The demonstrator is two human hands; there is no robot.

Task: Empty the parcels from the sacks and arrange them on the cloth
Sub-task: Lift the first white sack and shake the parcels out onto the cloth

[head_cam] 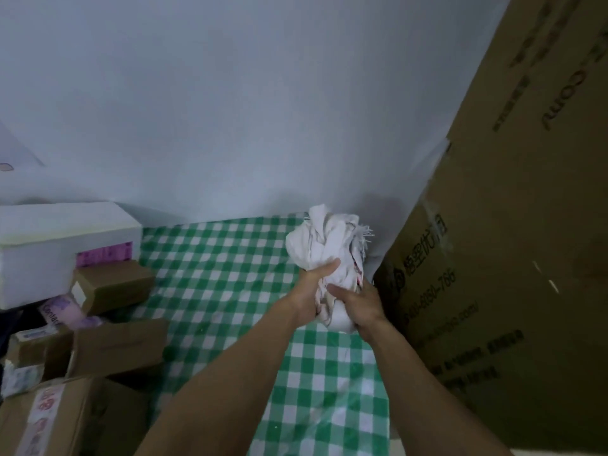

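The person holds a crumpled white sack (329,245) in both hands near the far right corner of the green checked cloth (230,258), close to the pale wall (230,93) and just beside a tall cardboard carton (510,225). The left grip (314,291) is curled round the sack's lower part from the left, thumb lying across the fabric. The right grip (360,306) closes on it from the right and below. The sack is wadded into a ball, with frayed threads sticking out at its far side. Whether it touches the cloth cannot be told.

Along the left edge of the cloth, parcels lie heaped: a white foam box (65,238), a small brown box (112,284) against it, a larger brown box (118,343) nearer, and a taped carton (49,422) at the near left corner. Most of the cloth's middle shows bare checks.

Judging by its limp, bunched shape, the sack is probably empty and is being balled up for disposal. The next move would call for putting it down off the cloth, both grips letting go, then reaching left to spread the heaped parcels over the checks.
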